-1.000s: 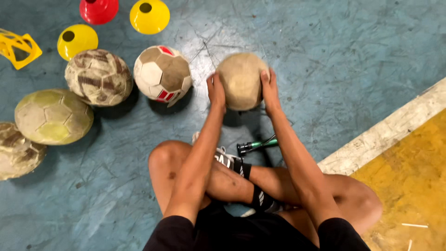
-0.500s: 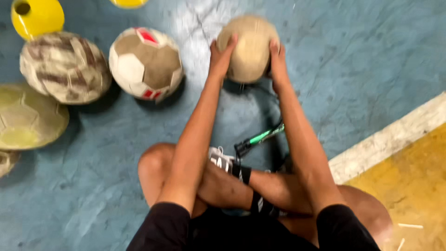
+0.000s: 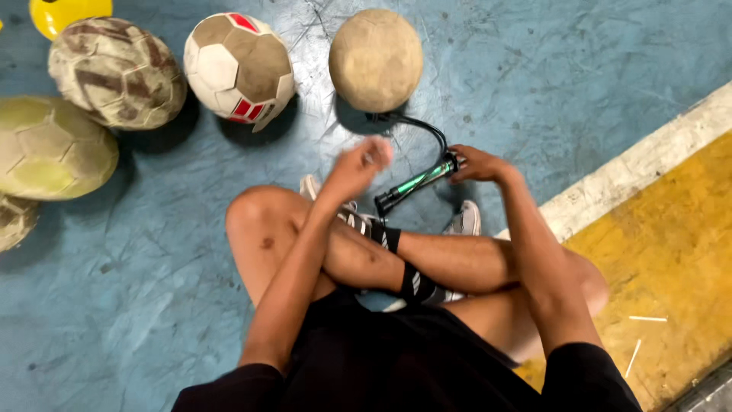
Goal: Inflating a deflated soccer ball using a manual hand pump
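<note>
Hand pump: mid-frame, long axis running lower left to upper right; right hand grasps upper-right end. Left hand blurred, grip indeterminate, just left. Tan ball above, hose-linked.

The plain tan ball lies on a blue floor. Left of the tan ball is a white, brown and red ball. Below it lies a green and black pump. Right of it runs a white line beside yellow floor.
</note>
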